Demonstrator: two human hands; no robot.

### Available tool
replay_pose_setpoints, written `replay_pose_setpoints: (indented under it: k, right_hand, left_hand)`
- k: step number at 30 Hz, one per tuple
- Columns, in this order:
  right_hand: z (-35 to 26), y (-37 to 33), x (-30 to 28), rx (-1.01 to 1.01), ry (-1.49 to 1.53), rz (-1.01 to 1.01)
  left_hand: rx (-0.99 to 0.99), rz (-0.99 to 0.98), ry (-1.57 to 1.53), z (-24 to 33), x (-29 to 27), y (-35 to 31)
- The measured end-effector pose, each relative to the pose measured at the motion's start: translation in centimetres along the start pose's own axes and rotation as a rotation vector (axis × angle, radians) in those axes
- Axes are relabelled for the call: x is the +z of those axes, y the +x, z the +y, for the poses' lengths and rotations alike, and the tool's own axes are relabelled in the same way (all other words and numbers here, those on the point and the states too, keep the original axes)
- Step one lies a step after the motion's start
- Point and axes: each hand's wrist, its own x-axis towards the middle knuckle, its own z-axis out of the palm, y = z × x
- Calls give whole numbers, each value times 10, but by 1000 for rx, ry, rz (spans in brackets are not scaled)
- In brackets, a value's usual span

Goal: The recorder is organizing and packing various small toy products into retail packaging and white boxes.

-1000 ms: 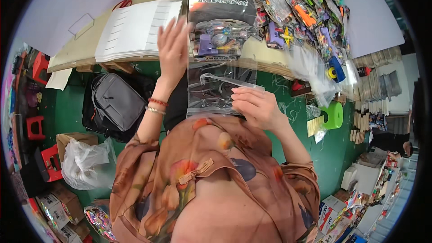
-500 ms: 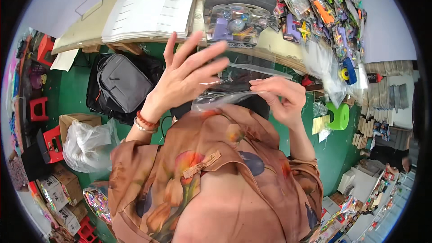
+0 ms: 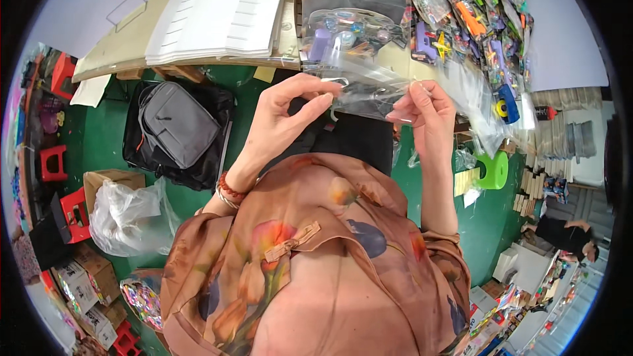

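A clear plastic bag [image 3: 369, 92] is stretched between my two hands, just off the table's near edge. My right hand [image 3: 430, 113] pinches the bag's right end between thumb and fingertips. My left hand [image 3: 290, 109] has its thumb and index finger curled close together at the bag's left end, where a small whitish edge shows; how firmly they grip it is hard to see. Just beyond the bag, a dark printed toy package [image 3: 356, 3] with purple and clear parts under a see-through front lies on the table.
A stack of white sheets [image 3: 214, 20] lies on the table [image 3: 125, 53] to the left. Many packaged toys [image 3: 471, 16] are heaped at the right, with loose clear bags [image 3: 478, 102] before them. Below are a grey backpack [image 3: 178, 122] and a green stool [image 3: 491, 170].
My left hand has come down from an open, spread pose to the bag's left end, fingers curled. My right hand has moved slightly right, and the bag is now pulled out between them.
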Motion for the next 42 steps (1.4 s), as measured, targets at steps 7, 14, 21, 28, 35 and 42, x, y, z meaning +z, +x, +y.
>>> replay_pose_setpoints:
  k: [7,14,21,28,35,42]
  right_hand:
    - [3,1,2,-5,-22,31]
    - [3,-5,5,-96,-145,43]
    - [6,0,5,-11,-139,49]
    - [8,1,2,7,-114,52]
    - [4,-2,13,-102,-215,136]
    - [-22,-20,28,-1159,-1323,80]
  left_hand:
    - [-142,46,-149,9,5,3]
    - [-121,71,-191,13,14,-1]
    - [-106,198,-270,5,23,-6]
    - [-61,195,-171,-2,25,-6]
    - [-57,371,-248,-5,34,-5]
    - [-41,448,-232,-11,40,-4]
